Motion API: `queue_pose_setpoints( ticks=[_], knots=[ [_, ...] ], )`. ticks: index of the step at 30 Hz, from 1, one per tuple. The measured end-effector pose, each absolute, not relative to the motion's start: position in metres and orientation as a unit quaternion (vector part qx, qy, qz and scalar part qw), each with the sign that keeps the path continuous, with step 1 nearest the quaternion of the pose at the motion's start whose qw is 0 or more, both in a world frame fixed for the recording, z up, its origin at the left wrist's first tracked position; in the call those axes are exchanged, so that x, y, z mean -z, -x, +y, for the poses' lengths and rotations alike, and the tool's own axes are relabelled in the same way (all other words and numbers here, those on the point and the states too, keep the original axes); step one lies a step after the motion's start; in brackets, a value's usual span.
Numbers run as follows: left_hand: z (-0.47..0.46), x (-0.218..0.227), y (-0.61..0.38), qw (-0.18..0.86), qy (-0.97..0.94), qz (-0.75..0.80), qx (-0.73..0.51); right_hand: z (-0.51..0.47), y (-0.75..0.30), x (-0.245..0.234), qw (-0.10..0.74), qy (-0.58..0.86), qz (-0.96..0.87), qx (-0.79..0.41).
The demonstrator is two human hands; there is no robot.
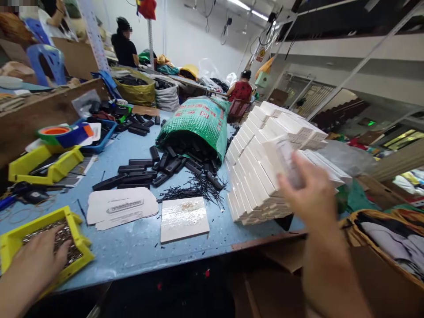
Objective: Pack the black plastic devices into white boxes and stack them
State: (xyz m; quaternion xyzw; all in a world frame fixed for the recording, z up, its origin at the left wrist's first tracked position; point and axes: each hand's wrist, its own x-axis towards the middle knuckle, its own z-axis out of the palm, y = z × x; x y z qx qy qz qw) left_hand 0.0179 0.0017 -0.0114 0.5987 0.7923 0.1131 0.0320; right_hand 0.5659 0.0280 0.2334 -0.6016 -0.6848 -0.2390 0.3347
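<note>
My left hand (41, 254) reaches into a yellow bin (77, 232) at the lower left, its thumb apart from the fingers. Small shiny metal pieces (73, 249) fill that bin; some fingertips are hidden among them. On the right, my right hand (313, 190), blurred, grips a slim white box (280, 154) between thumb and fingers. That box is against the upper front of a tall stack of white boxes (248, 176); whether it touches the stack I cannot tell. Between my hands lie a glossy white slab (183, 223) and a pile of printed papers (122, 205).
A green woven sack (198, 119) spills black plastic cases (135, 170) across the blue table (132, 251). Thin black strips (188, 190) lie before it. Another yellow bin (46, 165) and tape rolls (58, 132) stand left. An open carton (380, 269) is lower right. Two people sit behind.
</note>
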Motion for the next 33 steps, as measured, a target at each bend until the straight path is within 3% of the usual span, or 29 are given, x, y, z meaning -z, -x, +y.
queue_pose_setpoints(
  ticks=[3,5,7,9,10,12,14,17,21,23,28,33],
  knots=[
    [0.001,0.022,0.006,0.077,-0.656,0.751,-0.023,0.055,-0.623,-0.272,0.214,0.672,-0.644,0.296],
    [-0.002,0.023,0.001,0.074,-0.655,0.752,-0.013,0.068,-0.615,-0.261,0.247,0.646,-0.645,0.326],
    [-0.004,0.018,-0.007,0.071,-0.627,0.776,-0.014,0.081,-0.574,-0.227,0.339,0.571,-0.683,0.305],
    [-0.005,0.009,-0.014,0.091,-0.598,0.796,-0.027,0.103,-0.513,-0.175,0.412,0.469,-0.769,0.141],
    [-0.006,0.003,-0.015,0.098,-0.594,0.797,-0.044,0.12,-0.48,-0.147,0.393,0.434,-0.81,0.037],
    [-0.008,-0.007,-0.017,0.097,-0.598,0.789,-0.1,0.161,-0.419,-0.093,0.294,0.434,-0.847,-0.088],
    [-0.012,-0.016,-0.02,0.093,-0.595,0.78,-0.17,0.205,-0.372,-0.052,0.235,0.486,-0.832,-0.128],
    [-0.024,-0.023,-0.034,0.157,-0.5,0.801,-0.29,0.25,-0.336,-0.021,0.241,0.517,-0.804,-0.166],
    [-0.036,-0.021,-0.083,0.352,-0.28,0.733,-0.509,0.244,-0.333,-0.011,0.272,0.468,-0.813,-0.215],
    [-0.032,-0.016,-0.116,0.452,-0.185,0.642,-0.59,0.213,-0.338,-0.011,0.321,0.445,-0.794,-0.261],
    [-0.005,-0.01,-0.191,0.617,-0.057,0.491,-0.613,0.108,-0.344,-0.029,0.571,0.296,-0.497,-0.582],
    [0.0,-0.014,-0.219,0.63,-0.116,0.465,-0.611,0.067,-0.337,-0.047,0.68,0.31,-0.339,-0.571]
  ],
)
